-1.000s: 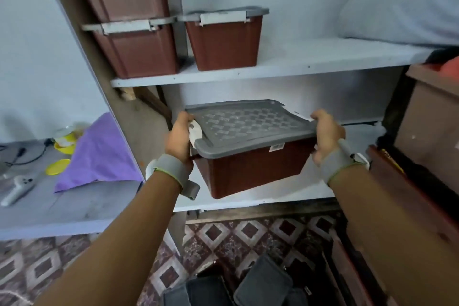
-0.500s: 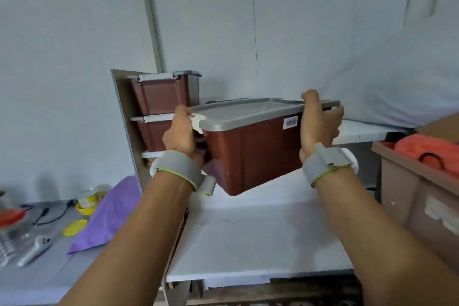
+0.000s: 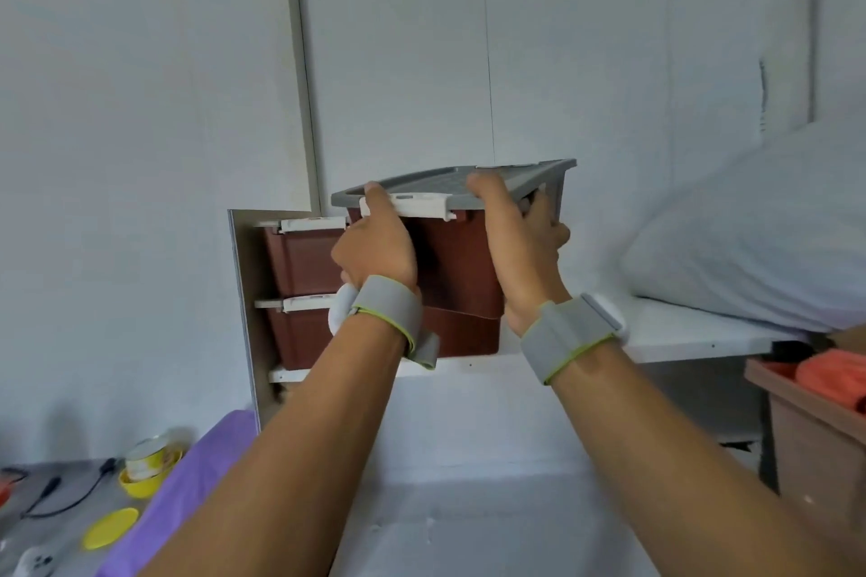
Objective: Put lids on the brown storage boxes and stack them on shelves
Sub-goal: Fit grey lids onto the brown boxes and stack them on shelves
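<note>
As both grips clamp its near end, the left grip [image 3: 375, 248] thumbing the white latch [image 3: 417, 205] and the right grip [image 3: 520, 244] curled round the corner, the lidded brown box [image 3: 450, 258] hangs directly above a second brown box [image 3: 464, 335] on the shelf [image 3: 693, 335] — long axis seemingly toward the wall.

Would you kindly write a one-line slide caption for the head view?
The left hand and right hand hold a grey-lidded brown box tilted above a second box on the shelf.
</note>
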